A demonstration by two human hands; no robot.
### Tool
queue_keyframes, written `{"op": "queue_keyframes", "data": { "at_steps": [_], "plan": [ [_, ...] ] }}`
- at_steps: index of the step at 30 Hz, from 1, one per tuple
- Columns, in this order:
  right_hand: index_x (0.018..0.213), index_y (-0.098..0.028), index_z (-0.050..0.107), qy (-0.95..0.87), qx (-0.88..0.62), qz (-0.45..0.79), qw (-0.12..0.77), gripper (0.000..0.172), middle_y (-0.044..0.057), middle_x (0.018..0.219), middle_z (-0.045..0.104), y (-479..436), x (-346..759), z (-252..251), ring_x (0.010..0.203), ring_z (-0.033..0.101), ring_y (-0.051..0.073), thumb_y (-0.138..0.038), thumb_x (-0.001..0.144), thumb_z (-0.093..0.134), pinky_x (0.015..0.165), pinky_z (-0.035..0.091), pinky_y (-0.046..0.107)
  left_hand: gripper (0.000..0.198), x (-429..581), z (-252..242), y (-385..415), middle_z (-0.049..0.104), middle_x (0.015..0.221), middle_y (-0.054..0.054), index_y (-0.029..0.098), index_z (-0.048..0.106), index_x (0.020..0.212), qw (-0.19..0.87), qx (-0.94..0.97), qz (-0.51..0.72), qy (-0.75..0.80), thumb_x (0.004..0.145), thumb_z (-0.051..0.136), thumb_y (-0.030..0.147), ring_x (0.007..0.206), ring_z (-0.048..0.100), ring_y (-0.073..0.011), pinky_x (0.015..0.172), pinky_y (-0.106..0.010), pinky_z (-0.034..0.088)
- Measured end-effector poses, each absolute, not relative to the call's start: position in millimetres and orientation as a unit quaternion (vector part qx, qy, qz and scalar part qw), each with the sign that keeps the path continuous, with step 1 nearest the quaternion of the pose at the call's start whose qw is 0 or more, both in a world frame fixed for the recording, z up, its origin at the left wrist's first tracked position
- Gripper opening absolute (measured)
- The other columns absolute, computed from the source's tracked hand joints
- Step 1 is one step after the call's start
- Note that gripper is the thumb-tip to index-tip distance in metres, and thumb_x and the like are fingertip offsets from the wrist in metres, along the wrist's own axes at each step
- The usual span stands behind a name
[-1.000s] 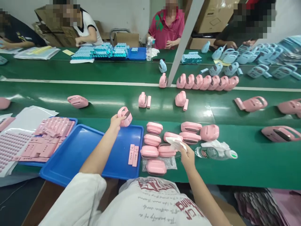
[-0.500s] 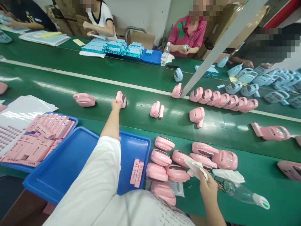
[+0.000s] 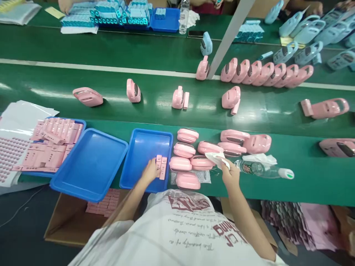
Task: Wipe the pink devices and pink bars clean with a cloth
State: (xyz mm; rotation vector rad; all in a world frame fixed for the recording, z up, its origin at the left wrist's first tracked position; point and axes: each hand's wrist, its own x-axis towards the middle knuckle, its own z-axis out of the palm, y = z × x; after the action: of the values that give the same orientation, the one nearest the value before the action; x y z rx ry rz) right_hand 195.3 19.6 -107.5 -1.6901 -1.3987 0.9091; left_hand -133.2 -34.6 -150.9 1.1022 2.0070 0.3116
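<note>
My left hand (image 3: 151,170) is in the blue tray (image 3: 141,145), its fingers closed at the lower end of a pink rectangular bar (image 3: 159,159). A second pink bar (image 3: 163,169) with small dark marks lies right beside it. My right hand (image 3: 230,173) pinches a crumpled white tissue (image 3: 215,159) above the green bench. Near that tissue sit several glossy pink rounded housings with handles, among them one housing (image 3: 202,162) just below it and another (image 3: 188,181) closest to my body.
A second blue tray (image 3: 88,166) and a tray of stacked pink bars (image 3: 46,155) lie leftward. A clear bottle (image 3: 266,170) rests on its side right of my hand. Pink housings (image 3: 133,91) stand along the green belt (image 3: 155,111); a slanted grey post (image 3: 229,40) rises behind.
My left hand has let go of a pink housing on the belt and come back to the bars in the tray. My right hand still holds the tissue. The view has tilted down.
</note>
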Motion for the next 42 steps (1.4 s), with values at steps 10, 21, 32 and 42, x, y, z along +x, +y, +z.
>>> {"op": "queue_keyframes", "data": {
  "at_steps": [10,21,32,42],
  "plan": [
    [0.110,-0.016,0.066,-0.426,-0.596,0.475,0.487,0.045,0.012,0.114,0.069,5.6,184.4,-97.8,0.104,0.064,0.025,-0.044,0.076,0.063,0.091,0.049,0.041,0.023,-126.9,-137.3,-32.5,0.062,0.094,-0.015,0.015,0.053,0.089,0.463,0.299,0.291,0.782,0.067,0.059,0.020,0.100,0.060,-0.0313,0.081,-0.041,0.049],
    [0.097,-0.017,0.070,-0.336,-0.483,0.623,0.515,0.035,0.007,0.102,0.074,-2.2,149.1,-77.6,0.096,0.068,0.025,-0.040,0.071,0.068,0.089,0.053,0.041,0.062,-61.0,-25.6,-82.9,0.064,0.072,0.000,0.022,0.054,0.112,0.609,0.244,0.535,0.532,0.056,0.078,0.034,0.052,0.059,-0.0153,0.054,-0.030,0.050],
    [0.126,-0.024,0.059,-0.642,-0.273,0.569,0.434,0.043,0.005,0.128,0.063,-6.9,122.6,-27.5,0.120,0.058,0.022,-0.046,0.091,0.045,0.104,0.045,0.040,0.061,-47.3,8.2,-84.3,0.070,0.084,-0.006,0.021,0.065,0.118,0.595,0.305,0.440,0.599,0.059,0.079,0.024,0.046,0.054,-0.0105,0.036,-0.021,0.036],
    [0.141,-0.023,0.041,-0.843,-0.167,0.367,0.355,0.046,0.012,0.121,0.064,-20.1,103.8,-53.5,0.107,0.060,0.024,-0.028,0.096,0.032,0.090,0.048,0.041,0.062,-61.4,-6.9,-59.6,0.053,0.047,0.002,0.014,0.066,0.101,0.618,0.215,0.460,0.601,0.062,0.072,0.061,0.035,0.042,-0.0099,0.033,-0.021,0.028]
  ]
}}
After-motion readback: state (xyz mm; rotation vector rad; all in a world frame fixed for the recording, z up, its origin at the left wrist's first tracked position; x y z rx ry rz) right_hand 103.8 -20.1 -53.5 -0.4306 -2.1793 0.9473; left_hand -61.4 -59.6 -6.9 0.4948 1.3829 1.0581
